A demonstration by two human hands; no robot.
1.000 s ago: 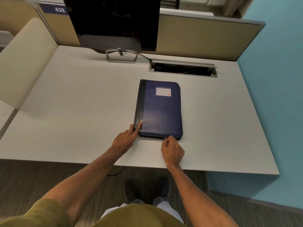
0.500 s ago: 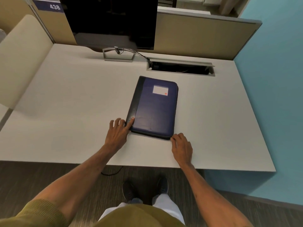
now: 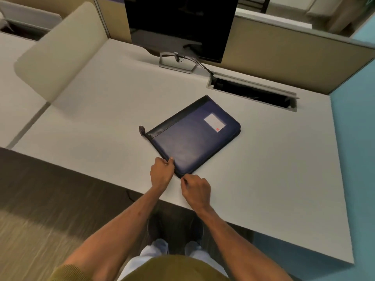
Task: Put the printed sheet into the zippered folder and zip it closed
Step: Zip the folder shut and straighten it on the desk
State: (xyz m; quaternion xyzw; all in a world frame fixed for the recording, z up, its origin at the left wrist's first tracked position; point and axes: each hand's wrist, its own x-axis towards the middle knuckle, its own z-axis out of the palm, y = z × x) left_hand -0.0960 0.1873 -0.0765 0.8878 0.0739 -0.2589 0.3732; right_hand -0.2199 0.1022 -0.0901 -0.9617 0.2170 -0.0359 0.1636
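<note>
Fingers of both hands pinch the white-labelled folder near a Dell monitor.

Under my fingers the zippered folder looks like smooth navy leatherette with a soft sheen, a black spine strip and a white paper-like label. The tabletop is matt pale laminate. The monitor screen is glossy black on a brushed metal-looking stand.
</note>
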